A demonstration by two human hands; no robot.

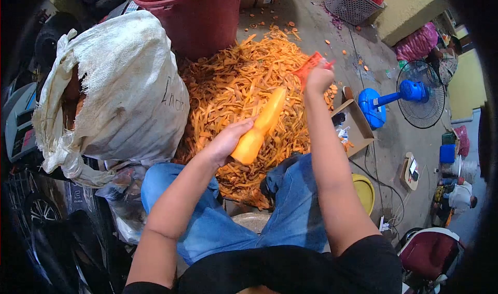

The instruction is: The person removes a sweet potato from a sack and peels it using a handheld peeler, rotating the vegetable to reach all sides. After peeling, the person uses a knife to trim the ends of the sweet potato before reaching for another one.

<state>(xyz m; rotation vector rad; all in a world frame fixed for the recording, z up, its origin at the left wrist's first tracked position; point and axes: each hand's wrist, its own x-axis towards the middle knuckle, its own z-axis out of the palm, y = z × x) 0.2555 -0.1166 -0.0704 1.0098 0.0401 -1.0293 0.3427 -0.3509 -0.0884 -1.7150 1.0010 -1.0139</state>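
My left hand (232, 139) is closed around the thick end of a large peeled carrot (265, 120), whose narrow end points up and away from me. To its right, my right hand (320, 80) grips a red peeler (308, 67), held apart from the carrot and slightly blurred. Below both hands spreads a big heap of orange carrot peelings (228, 86), reaching down between my legs.
A white woven sack (129, 86) stands at left, a red tub (192, 19) behind the heap. On the right are a cardboard box (358, 123), a blue fan (402, 94) and a yellow lid (364, 193). Other people (459, 198) are farther right.
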